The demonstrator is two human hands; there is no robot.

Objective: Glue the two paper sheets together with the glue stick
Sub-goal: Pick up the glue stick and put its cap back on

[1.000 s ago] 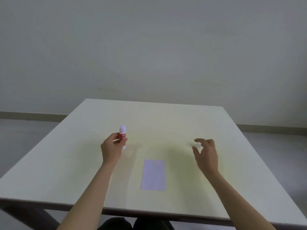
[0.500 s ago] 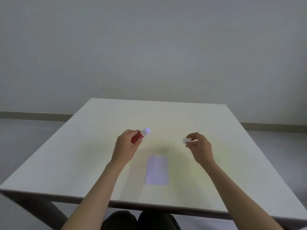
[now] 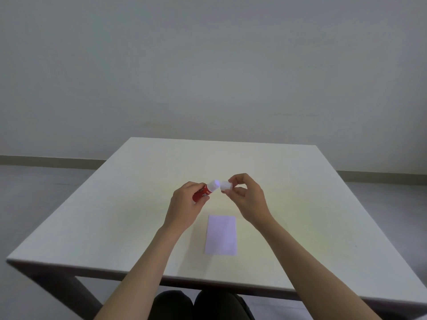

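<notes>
My left hand (image 3: pixel 184 204) grips a red glue stick (image 3: pixel 205 191), tilted with its white tip pointing right and up. My right hand (image 3: pixel 246 197) pinches the white cap (image 3: pixel 226 186) just to the right of that tip, a small gap between them. Both are held above the table. Below the hands a pale lilac paper sheet (image 3: pixel 221 234) lies flat near the front middle of the table. I see only one rectangle; whether a second sheet lies under it I cannot tell.
The white square table (image 3: pixel 115 215) has its front edge close to my knees (image 3: pixel 201 303). A plain wall and grey floor lie behind it.
Both hands have come together over the table's middle. The glue stick tipped from upright to pointing right, and the cap moved left until it is next to the tip.
</notes>
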